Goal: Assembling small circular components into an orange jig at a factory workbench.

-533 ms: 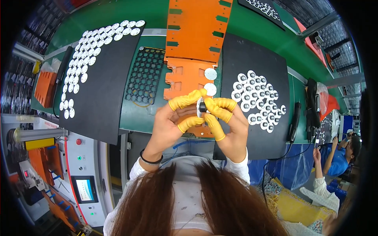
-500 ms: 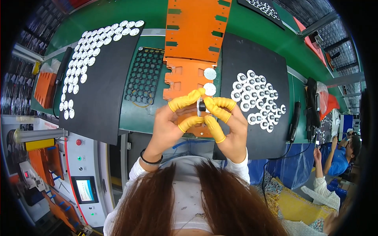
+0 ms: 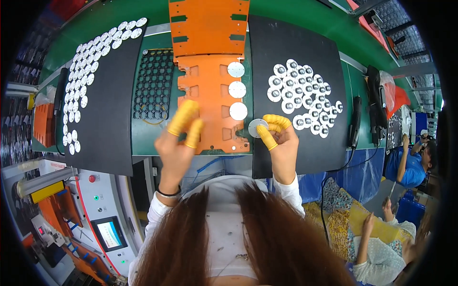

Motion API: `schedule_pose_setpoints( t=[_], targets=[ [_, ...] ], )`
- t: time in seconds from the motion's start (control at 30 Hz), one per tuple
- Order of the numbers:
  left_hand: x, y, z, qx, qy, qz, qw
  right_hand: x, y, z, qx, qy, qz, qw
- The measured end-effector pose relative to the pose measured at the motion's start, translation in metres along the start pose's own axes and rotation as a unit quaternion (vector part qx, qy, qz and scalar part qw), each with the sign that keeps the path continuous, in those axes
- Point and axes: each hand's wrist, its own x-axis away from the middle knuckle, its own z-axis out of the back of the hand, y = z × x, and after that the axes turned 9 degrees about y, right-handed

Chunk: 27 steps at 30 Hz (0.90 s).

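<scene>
My right hand (image 3: pixel 281 138), in yellow finger cots, pinches a white round disc (image 3: pixel 255 127) near its rim, over the near right edge of the orange fixture (image 3: pixel 208 119). Off to the left, my left hand (image 3: pixel 177 138) is slightly blurred, its yellow-covered fingers apart and nothing seen between them. It hovers over the fixture's left side. Three white discs lie in a column along the fixture's right edge: a far disc (image 3: pixel 235 69), a middle disc (image 3: pixel 237 89) and a near disc (image 3: pixel 238 111).
Right of the fixture, a black mat (image 3: pixel 305 157) bears several white discs with dark round knobs (image 3: pixel 300 89). Another black mat (image 3: pixel 107 119) at left holds rows of white discs (image 3: pixel 90 59). Between it and the fixture lies a black grid tray (image 3: pixel 153 81). Co-workers (image 3: pixel 408 162) sit at right.
My hands were together around a disc with a black part; they have parted. The left has gone left, and the right holds the disc farther right. The whole view has shifted.
</scene>
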Motion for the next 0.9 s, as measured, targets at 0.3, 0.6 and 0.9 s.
schedule_pose_setpoints(
  t=[0.3, 0.6, 0.9],
  targets=[
    [0.01, -0.023, 0.029, 0.03, 0.042, 0.121, 0.991, 0.002, 0.026, -0.007, 0.03, -0.024, -0.108, 0.993],
    [-0.001, -0.035, 0.058, 0.08, 0.098, 0.17, 0.977, -0.006, 0.033, -0.004, 0.073, -0.059, -0.088, 0.992],
    [0.0, -0.043, 0.077, 0.101, 0.119, 0.179, 0.971, -0.026, 0.02, -0.002, 0.162, -0.17, -0.089, 0.968]
  ],
)
